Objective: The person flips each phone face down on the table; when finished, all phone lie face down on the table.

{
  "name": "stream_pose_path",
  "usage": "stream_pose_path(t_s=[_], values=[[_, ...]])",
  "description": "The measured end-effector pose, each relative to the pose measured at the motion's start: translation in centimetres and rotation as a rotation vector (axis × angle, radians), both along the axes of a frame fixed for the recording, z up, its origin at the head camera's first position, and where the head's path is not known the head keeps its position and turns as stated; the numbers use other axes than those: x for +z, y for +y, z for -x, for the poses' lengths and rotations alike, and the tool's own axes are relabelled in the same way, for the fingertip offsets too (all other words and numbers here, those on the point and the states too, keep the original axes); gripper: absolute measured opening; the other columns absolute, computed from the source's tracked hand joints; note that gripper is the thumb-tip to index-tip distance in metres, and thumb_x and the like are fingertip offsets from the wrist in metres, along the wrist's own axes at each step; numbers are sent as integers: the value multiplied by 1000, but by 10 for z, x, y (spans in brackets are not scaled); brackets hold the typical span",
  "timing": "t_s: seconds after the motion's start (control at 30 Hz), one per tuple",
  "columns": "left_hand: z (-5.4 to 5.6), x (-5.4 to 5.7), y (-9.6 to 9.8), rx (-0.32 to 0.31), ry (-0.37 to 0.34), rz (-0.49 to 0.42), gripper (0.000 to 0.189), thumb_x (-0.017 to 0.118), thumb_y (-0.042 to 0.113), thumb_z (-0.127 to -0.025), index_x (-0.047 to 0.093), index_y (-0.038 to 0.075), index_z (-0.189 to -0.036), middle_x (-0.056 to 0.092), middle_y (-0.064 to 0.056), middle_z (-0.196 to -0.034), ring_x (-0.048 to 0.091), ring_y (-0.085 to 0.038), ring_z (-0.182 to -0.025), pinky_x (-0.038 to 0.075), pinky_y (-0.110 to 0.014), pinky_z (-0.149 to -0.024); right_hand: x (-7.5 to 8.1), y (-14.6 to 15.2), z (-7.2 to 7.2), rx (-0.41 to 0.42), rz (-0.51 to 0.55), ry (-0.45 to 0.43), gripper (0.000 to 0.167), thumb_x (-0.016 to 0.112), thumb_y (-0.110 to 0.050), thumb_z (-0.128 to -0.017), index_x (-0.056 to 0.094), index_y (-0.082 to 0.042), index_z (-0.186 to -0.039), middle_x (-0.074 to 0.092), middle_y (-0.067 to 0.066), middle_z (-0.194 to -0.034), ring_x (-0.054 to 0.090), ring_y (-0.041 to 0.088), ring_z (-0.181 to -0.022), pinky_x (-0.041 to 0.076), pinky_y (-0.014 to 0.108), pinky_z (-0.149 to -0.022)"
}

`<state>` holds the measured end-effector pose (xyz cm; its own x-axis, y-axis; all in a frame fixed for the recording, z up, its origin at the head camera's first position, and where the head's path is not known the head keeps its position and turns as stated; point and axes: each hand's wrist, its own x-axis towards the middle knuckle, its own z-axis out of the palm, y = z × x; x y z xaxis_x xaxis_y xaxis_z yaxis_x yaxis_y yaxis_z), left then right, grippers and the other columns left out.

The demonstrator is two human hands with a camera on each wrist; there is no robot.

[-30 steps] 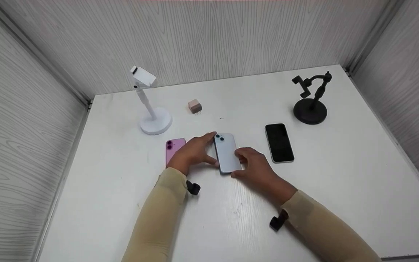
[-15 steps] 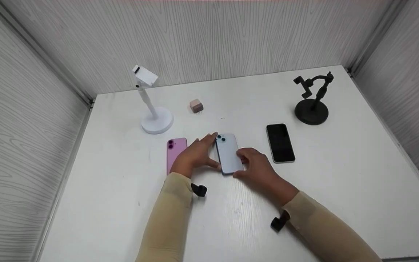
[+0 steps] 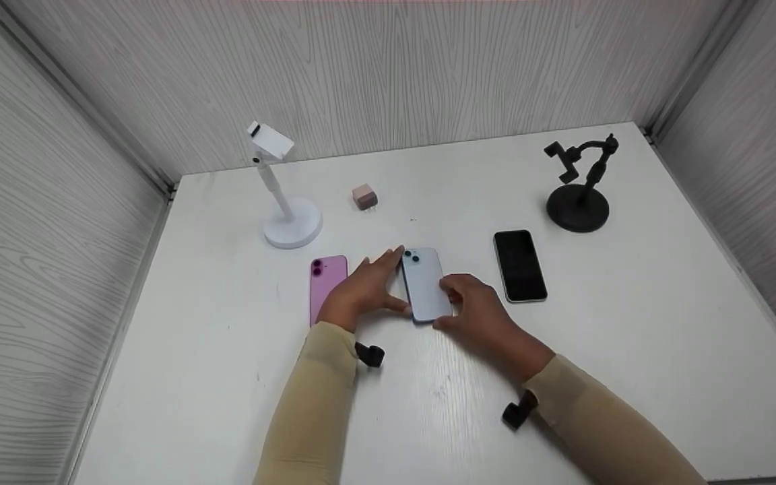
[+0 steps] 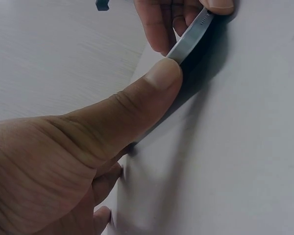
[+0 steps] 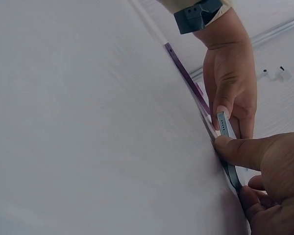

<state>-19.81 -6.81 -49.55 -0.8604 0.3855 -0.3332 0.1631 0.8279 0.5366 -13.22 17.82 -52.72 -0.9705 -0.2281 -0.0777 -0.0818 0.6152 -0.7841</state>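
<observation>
A light blue smartphone (image 3: 423, 286) is between both hands in the head view, its back with two camera lenses facing up. My left hand (image 3: 366, 286) has its fingers and thumb stretched out along the phone's left edge, the thumb (image 4: 164, 73) touching near the lower corner. My right hand (image 3: 475, 303) pinches the lower right corner, thumb at the bottom edge and curled fingers at the right side. Whether the phone rests fully flat I cannot tell. A pink smartphone (image 3: 327, 279) lies just left of my left hand, its lower end partly hidden by the wrist.
A smartphone with a dark screen (image 3: 521, 266) lies to the right. A white phone stand (image 3: 294, 225) stands back left, a black phone stand (image 3: 578, 207) back right. Between them sits a small pink charger plug (image 3: 364, 197). Panels (image 3: 388, 81) wall the white table (image 3: 630, 323).
The left hand has shifted slightly right in the head view, uncovering more of the pink smartphone. The whole scene has also drifted a little right. Both hands stay at the light blue smartphone.
</observation>
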Motion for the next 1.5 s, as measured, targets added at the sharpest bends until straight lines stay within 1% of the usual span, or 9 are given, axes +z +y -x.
stream_pose_path(t_s=[0.13, 0.3, 0.47, 0.7, 0.93, 1.03, 1.3, 1.5], values=[[-1, 0, 2, 10, -7, 14, 122, 96, 40, -84, 18, 31, -177, 21, 0, -183, 13, -44, -170, 19, -59, -137, 1, 0, -1, 1, -6, 2, 76, 94, -17, -84, 60, -5, -151, 62, 8, -149, 64, 25, -127, 54, 43, -112], [0, 1, 2, -10, -8, 34, 121, 95, 41, -85, 17, 30, -177, 19, -4, -184, 12, -44, -170, 18, -59, -137, 1, 0, -1, 6, -9, 8, 75, 93, -17, -85, 60, -4, -150, 61, 8, -150, 63, 25, -127, 54, 43, -112], [-1, 2, 2, -26, -8, 26, 120, 94, 41, -87, 15, 28, -177, 18, -5, -184, 11, -44, -170, 17, -59, -138, 2, 0, -1, 2, -10, 12, 75, 93, -17, -84, 60, -4, -150, 61, 9, -149, 64, 25, -126, 54, 43, -111], [-2, 2, 0, -38, -7, 17, 121, 94, 41, -86, 15, 26, -177, 17, -6, -184, 11, -46, -169, 17, -59, -138, 2, -1, 0, -3, -18, 19, 74, 95, -17, -82, 62, -4, -147, 63, 8, -146, 64, 24, -124, 55, 41, -110], [-3, 3, 0, -58, 18, 13, 120, 95, 39, -86, 18, 21, -177, 19, -10, -183, 14, -37, -171, 13, -53, -139, 2, -2, 0, -20, 16, -11, 67, 92, -16, -84, 62, -7, -144, 63, 5, -142, 64, 23, -124, 55, 40, -110], [-3, 4, 0, -59, 25, 16, 121, 95, 39, -86, 19, 20, -177, 20, -10, -183, 15, -35, -171, 13, -52, -139, 3, -2, 0, -24, 26, -16, 66, 91, -15, -86, 62, -7, -144, 63, 5, -141, 64, 22, -124, 55, 39, -110], [-3, 2, 2, -63, 36, 17, 121, 97, 36, -84, 22, 20, -176, 21, -7, -183, 16, -28, -171, 12, -49, -140, 3, -1, -1, 4, 26, -17, 70, 90, -15, -89, 60, -4, -151, 57, 7, -156, 66, 24, -131, 56, 41, -113], [-3, -1, 3, -82, 45, 24, 120, 96, 37, -84, 22, 19, -176, 20, -6, -183, 15, -24, -171, 9, -47, -140, 4, 1, -1, -3, 17, -28, 69, 90, -16, -89, 60, -6, -150, 61, 7, -148, 65, 24, -129, 55, 41, -113]])
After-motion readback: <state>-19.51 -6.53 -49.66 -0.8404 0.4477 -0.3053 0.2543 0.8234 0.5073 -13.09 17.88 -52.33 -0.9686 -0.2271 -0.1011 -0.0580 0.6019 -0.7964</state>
